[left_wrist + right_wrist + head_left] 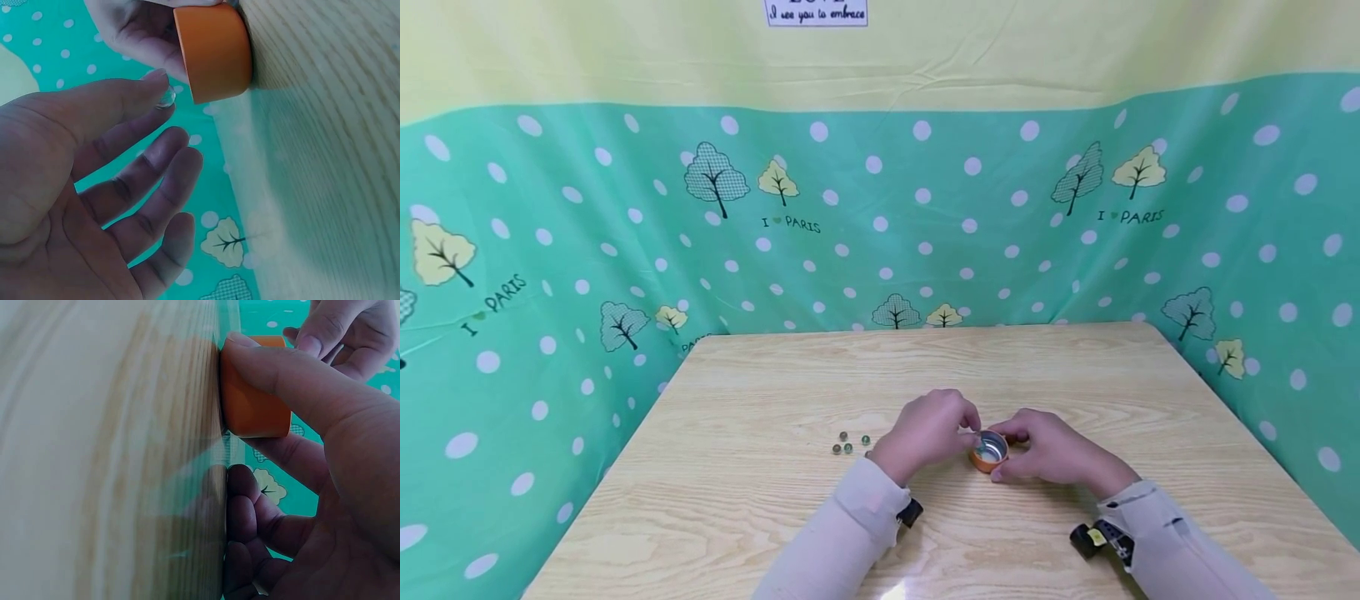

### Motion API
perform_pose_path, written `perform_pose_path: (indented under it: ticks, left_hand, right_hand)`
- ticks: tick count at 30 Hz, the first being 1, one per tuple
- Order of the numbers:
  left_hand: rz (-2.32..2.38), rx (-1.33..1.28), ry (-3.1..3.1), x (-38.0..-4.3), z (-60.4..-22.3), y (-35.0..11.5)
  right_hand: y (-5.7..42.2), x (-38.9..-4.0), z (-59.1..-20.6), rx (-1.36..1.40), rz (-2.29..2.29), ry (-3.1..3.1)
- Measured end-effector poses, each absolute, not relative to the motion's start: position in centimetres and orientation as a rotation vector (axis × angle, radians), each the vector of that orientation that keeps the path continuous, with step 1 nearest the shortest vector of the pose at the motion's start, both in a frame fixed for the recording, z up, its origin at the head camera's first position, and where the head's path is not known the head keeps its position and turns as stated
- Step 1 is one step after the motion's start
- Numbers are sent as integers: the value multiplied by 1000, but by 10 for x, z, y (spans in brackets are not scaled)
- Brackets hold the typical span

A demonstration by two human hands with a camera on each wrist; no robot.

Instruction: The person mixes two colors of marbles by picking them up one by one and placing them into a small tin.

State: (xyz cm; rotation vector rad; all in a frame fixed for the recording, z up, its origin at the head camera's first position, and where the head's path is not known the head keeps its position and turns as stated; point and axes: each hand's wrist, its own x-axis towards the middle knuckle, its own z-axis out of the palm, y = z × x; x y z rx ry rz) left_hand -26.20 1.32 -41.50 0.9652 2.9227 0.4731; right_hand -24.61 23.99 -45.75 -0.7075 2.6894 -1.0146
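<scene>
The left hand (934, 429) pinches a clear marble (167, 97) between thumb and forefinger, its other fingers loosely spread, right at the mouth of an orange tin (989, 467). The right hand (1056, 450) grips that tin, thumb on one side and a finger on the other, holding it upright on the desk (760, 375). The held marble is plainest from the left wrist; only from the head can I look into the tin, at its shiny wall and pale bottom, and the fingertips partly hide what may lie inside. The right wrist view shows the remaining fingers of that hand curled down by the desk top, below the tin.

Left of the left wrist sit four loose marbles (848, 448), seen only from the head, with a sliver of perhaps another beside the sleeve (842, 537). A small black camera (910, 512) rides on that wrist.

The tin stands well in from every desk edge, somewhat closer to the right one than the left. Wood stretches from the hands to the far edge, where a green dotted cloth (850, 275) hangs behind and along both sides.
</scene>
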Motion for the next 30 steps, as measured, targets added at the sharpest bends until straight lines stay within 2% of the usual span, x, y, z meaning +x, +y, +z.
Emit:
perform_pose_path:
  ticks: [30]
  left_hand:
    - [413, 1023, 2932, -256, -422, 22]
  right_hand:
    - [238, -246, -455, -642, -996, 2712]
